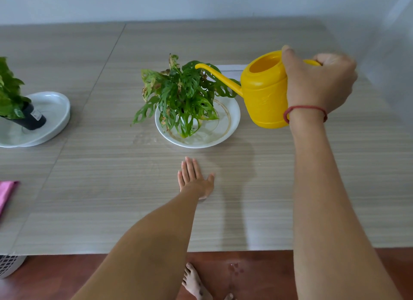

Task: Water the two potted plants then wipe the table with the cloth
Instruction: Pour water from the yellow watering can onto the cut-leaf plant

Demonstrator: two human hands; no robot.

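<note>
My right hand [317,82] grips the handle of a yellow watering can [264,91], held above the table at the right. Its long spout reaches left over a leafy green plant [181,94] that stands in a white dish [232,118] at the table's middle. No water stream shows at the spout tip. My left hand [195,179] lies flat on the table in front of that dish, fingers spread. A second plant [10,91] in a black pot [33,118] leans in a white dish [58,116] at the far left. A pink cloth [6,193] shows at the left edge.
The grey wood-grain table [111,188] runs back to a pale wall. A white sheet [232,67] lies behind the can. Below the front edge are a red-brown floor [263,275] with water drops, my bare foot [194,281] and a white basket [10,265].
</note>
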